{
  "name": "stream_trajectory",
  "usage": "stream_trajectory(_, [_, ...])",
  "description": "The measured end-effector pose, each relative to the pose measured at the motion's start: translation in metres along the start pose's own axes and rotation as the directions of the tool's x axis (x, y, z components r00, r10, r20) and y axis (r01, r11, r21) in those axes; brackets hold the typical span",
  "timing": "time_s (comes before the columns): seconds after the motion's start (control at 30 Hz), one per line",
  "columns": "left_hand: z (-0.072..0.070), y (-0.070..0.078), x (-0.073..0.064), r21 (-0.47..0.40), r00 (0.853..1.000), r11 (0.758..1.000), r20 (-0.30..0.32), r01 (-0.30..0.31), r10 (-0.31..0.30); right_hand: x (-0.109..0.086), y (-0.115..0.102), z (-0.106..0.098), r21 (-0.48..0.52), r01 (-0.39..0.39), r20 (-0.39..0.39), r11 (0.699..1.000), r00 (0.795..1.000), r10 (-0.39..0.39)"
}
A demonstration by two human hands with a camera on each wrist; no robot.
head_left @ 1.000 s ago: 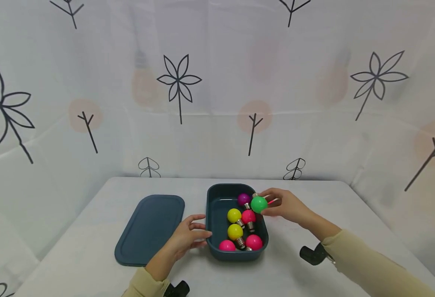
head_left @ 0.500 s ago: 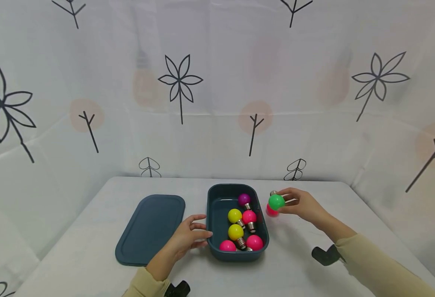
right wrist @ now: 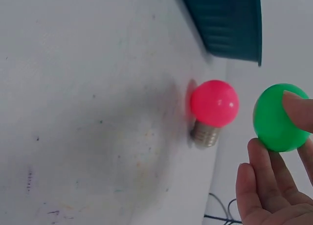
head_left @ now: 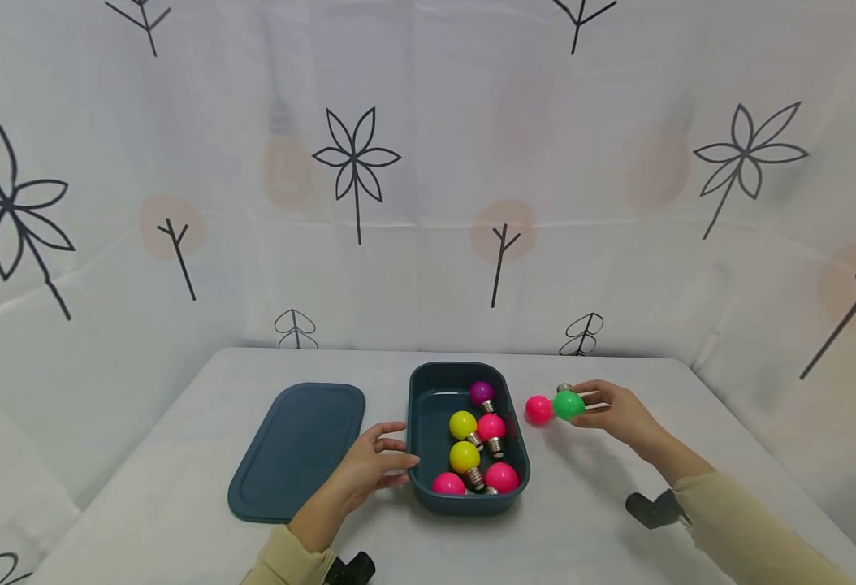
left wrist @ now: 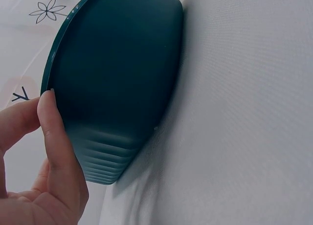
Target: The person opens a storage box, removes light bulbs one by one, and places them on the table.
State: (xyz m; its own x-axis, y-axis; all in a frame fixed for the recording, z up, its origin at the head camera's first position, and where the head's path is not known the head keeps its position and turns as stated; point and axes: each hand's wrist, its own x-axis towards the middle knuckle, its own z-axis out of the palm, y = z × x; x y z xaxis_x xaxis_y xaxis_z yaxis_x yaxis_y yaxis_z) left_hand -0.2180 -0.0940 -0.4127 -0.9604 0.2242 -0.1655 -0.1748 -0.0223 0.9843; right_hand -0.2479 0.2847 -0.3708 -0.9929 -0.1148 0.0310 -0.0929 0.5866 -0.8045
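My right hand [head_left: 613, 414] pinches a green light bulb [head_left: 568, 405] between thumb and fingers, its metal base pointing up and away in the head view. Beside it, to the right of a dark blue box [head_left: 421, 390], a pink bulb [head_left: 539, 410] lies on the table. In the right wrist view that pink bulb [right wrist: 214, 103] shows its silver screw base. My left hand [head_left: 369, 467] touches the box's left rim with relaxed fingers. Inside the box lie a purple bulb [head_left: 481, 393], two yellow bulbs [head_left: 462, 425] and several pink bulbs [head_left: 502, 478].
A dark blue lid [head_left: 296, 455] lies flat on the white table [head_left: 545, 544], left of the box. Behind the table hangs a white cloth [head_left: 428, 268] with drawn flowers and twigs. Dark cables [right wrist: 222, 213] show past the table's edge in the right wrist view.
My right hand has carried the green bulb from over the box's right rim to the right, uncovering the pink bulb on the table. The left hand stays at the rim.
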Motion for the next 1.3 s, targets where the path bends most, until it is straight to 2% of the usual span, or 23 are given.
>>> stream_trajectory(0.7, [0.0,-0.001,0.001,0.008,1.0,1.0,-0.004,0.007,-0.007,0.013,0.043,0.01,-0.024,-0.147,-0.009,0.989,0.989,0.147])
stream_trajectory(1.3, [0.0,-0.001,0.001,-0.003,1.0,1.0,0.0,0.001,-0.001,0.019,0.047,0.014,-0.051,-0.172,0.006,0.984,0.985,0.173])
